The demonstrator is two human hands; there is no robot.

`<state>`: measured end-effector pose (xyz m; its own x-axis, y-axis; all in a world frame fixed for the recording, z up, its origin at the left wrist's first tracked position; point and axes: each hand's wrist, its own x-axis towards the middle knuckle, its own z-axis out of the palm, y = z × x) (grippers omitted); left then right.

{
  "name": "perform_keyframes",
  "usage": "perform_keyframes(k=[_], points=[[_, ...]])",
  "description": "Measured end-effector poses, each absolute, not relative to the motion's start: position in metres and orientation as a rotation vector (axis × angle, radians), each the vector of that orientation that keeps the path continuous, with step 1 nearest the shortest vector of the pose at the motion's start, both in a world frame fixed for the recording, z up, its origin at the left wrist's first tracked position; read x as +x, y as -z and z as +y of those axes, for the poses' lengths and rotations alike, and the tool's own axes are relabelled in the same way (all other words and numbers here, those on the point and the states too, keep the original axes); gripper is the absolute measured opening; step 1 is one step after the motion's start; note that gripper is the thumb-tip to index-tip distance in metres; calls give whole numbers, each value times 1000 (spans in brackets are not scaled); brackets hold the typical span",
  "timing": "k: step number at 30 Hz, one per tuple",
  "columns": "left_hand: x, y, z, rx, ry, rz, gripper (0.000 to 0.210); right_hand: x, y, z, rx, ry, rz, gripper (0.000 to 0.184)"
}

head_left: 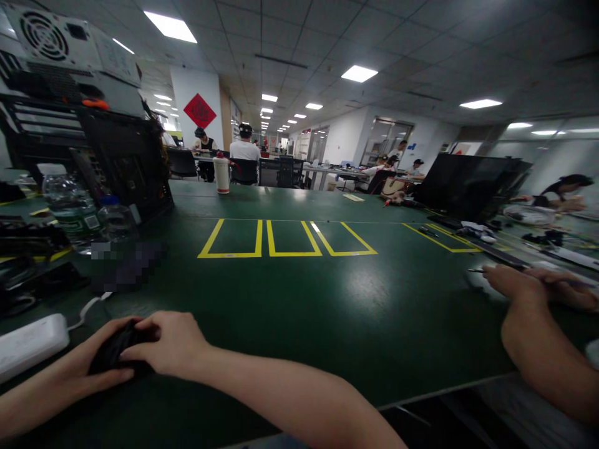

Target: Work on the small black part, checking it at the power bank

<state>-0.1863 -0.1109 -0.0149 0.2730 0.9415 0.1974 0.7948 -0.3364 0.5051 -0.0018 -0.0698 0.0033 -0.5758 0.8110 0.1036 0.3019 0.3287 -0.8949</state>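
Low at the left of the head view, both hands are closed around a small black object point(115, 350). Its kind is hard to make out, since fingers cover much of it. My left hand point(87, 369) wraps it from the left, thumb along the near side. From the right, my right hand point(174, 344) grips the same object with bent fingers and thumb. Just left of the hands lies a white power strip point(35, 342), its white cable point(87, 310) running toward a pixelated dark patch on the table.
The green table point(299, 324) carries yellow tape outlines point(229, 255). Plastic bottles point(70, 209) and stacked computer parts point(126, 162) stand left. A white cup point(221, 174) is at the far edge. On the right are a co-worker's arms point(531, 312) and a black monitor point(463, 184).
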Motion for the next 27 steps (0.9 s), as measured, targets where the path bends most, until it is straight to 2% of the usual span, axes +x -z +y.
perform_keyframes(k=[3,8,13,18,23,27], points=[[-146,17,-70,2054,-760,1532,54,38,-2,-46,-958,-1263,-1913,44],[-63,0,-15,2095,-654,1211,59,114,-1,-6,-993,-1301,-1733,41],[-9,1,14,2167,-717,1071,60,168,-1,9,-1004,-1356,-1592,39],[7,3,14,2370,-842,992,61,184,0,10,-893,-1446,-1517,41],[3,1,9,2462,-825,967,61,184,-4,3,-861,-1453,-1548,40],[0,-1,7,2511,-815,954,62,180,-5,-2,-866,-1425,-1514,27]])
